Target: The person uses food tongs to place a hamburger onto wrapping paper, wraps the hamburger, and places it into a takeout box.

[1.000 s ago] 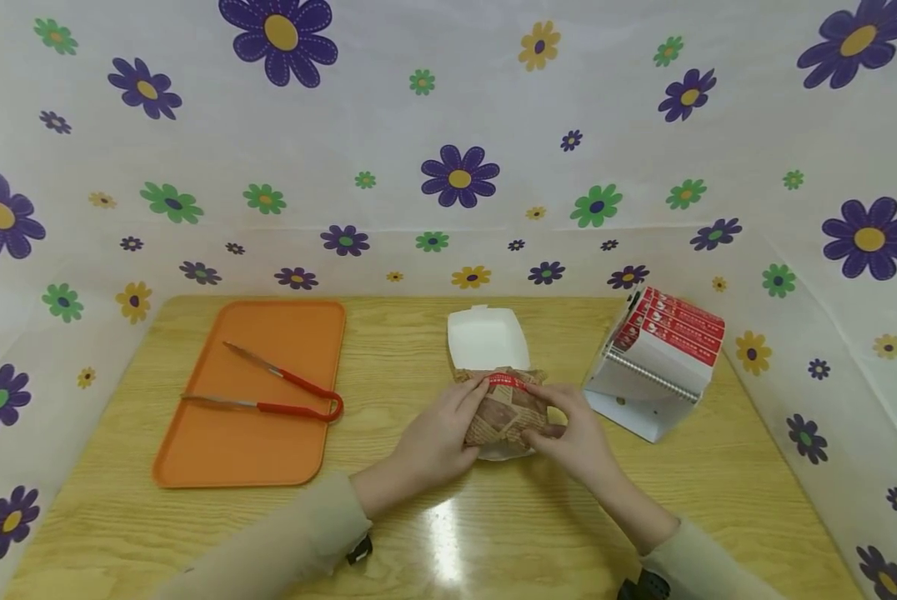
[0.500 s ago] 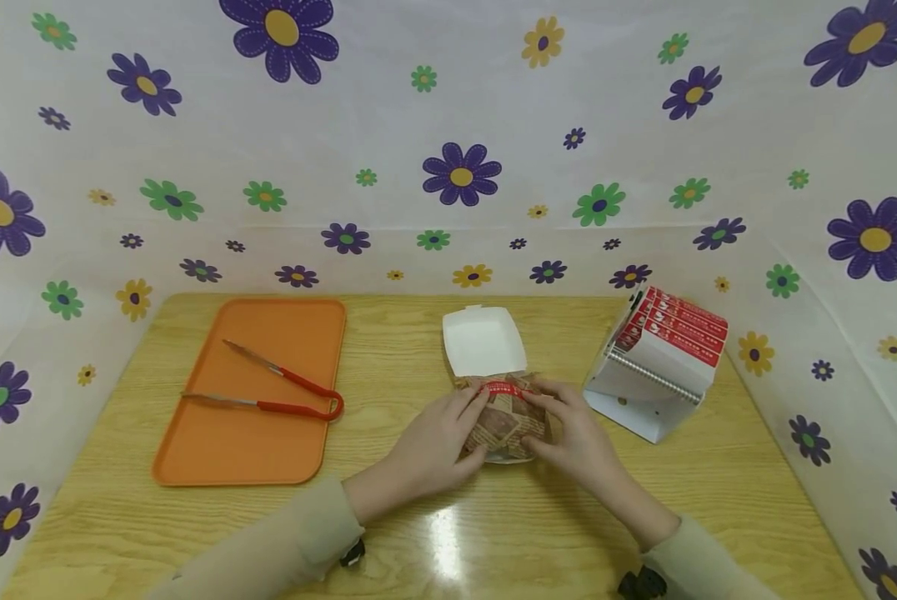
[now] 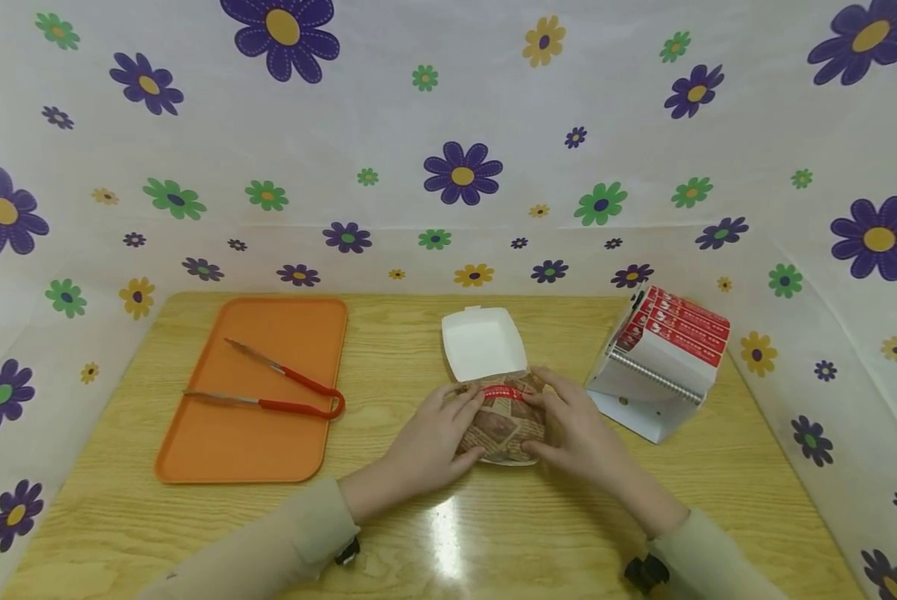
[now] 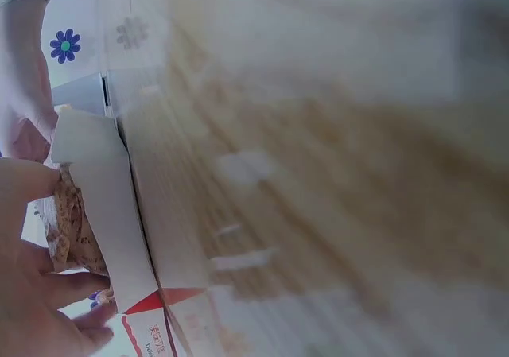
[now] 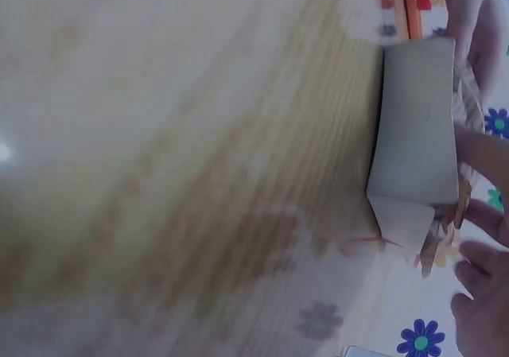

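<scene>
A burger-shaped bundle in brown newsprint-patterned paper [image 3: 501, 429], with a red sticker at its top, sits in the lower half of a white clamshell box [image 3: 483, 342] whose lid stands back. My left hand [image 3: 429, 437] lies against the bundle's left side, fingers stretched over the wrapper. My right hand [image 3: 583, 433] touches the right side with fingers spread and thumb toward the front. In the left wrist view the box's front wall [image 4: 99, 202] hides much of the bundle. The right wrist view shows crumpled wrapper [image 5: 463, 202] poking above the box wall [image 5: 413, 126].
To the left lies an orange tray [image 3: 246, 458] with red-handled tongs [image 3: 298, 407] resting on it. A white metal holder [image 3: 628, 400] at the right carries several red-and-white cartons [image 3: 681, 329]. Flower-printed white sheeting [image 3: 388, 125] surrounds the wooden table.
The wrapped bundle has sunk lower and nearer the front within the box. Both hands have loosened and spread their fingers; the right hand has shifted slightly outward.
</scene>
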### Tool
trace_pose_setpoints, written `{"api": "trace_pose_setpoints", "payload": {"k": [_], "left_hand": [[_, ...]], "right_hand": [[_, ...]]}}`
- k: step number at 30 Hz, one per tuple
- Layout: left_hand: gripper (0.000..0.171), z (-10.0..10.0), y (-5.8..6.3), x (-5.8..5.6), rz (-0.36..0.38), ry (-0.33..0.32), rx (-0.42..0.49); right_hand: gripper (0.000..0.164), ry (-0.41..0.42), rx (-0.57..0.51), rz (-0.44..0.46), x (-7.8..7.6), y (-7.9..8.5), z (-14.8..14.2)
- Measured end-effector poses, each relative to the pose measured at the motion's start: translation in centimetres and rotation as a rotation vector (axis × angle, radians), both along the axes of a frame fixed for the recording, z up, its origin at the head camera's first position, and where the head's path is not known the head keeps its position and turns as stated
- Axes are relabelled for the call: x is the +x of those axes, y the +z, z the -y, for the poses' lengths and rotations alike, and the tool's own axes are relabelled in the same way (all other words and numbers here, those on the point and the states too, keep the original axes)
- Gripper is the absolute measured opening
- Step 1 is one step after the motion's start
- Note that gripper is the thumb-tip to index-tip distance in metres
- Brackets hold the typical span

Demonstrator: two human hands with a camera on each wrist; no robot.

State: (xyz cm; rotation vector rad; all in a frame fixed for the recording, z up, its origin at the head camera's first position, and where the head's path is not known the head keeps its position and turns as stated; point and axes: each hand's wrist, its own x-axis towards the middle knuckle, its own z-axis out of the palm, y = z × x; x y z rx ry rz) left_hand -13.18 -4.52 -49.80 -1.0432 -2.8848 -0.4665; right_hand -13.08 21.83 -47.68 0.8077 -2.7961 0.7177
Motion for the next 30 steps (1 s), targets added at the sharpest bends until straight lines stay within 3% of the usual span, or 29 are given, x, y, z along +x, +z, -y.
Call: {"api": "trace_pose_setpoints", "payload": {"k": [6, 13, 17, 23, 30], "left_hand": [[0.076, 0.2, 0.2, -0.1, 0.011, 0.01, 0.008], [0.078, 0.5, 0.3, -0.6, 0.002, -0.005, 0.024], [0.079, 1.0, 0.8, -1.3, 0.062, -0.002, 0.025], [0.068, 1.9, 1.8, -2.2, 0.218, -0.027, 0.076], [0.063, 1.5, 1.7, -2.5, 0.223, 0.002, 0.097]], "right_hand": [[0.065, 0.066, 0.03, 0.094, -0.9, -0.2, -0.4], [0.094, 0.064, 0.084, 0.095, -1.4, -0.2, -0.2], [0.09, 0.05, 0.135, 0.078, -1.3, -0.1, 0.3], [0.088, 0.031, 0.165, 0.027, -1.3, -0.1, 1.0], [0.082, 0.007, 0.14, 0.001, -1.3, -0.3, 0.7]]}}
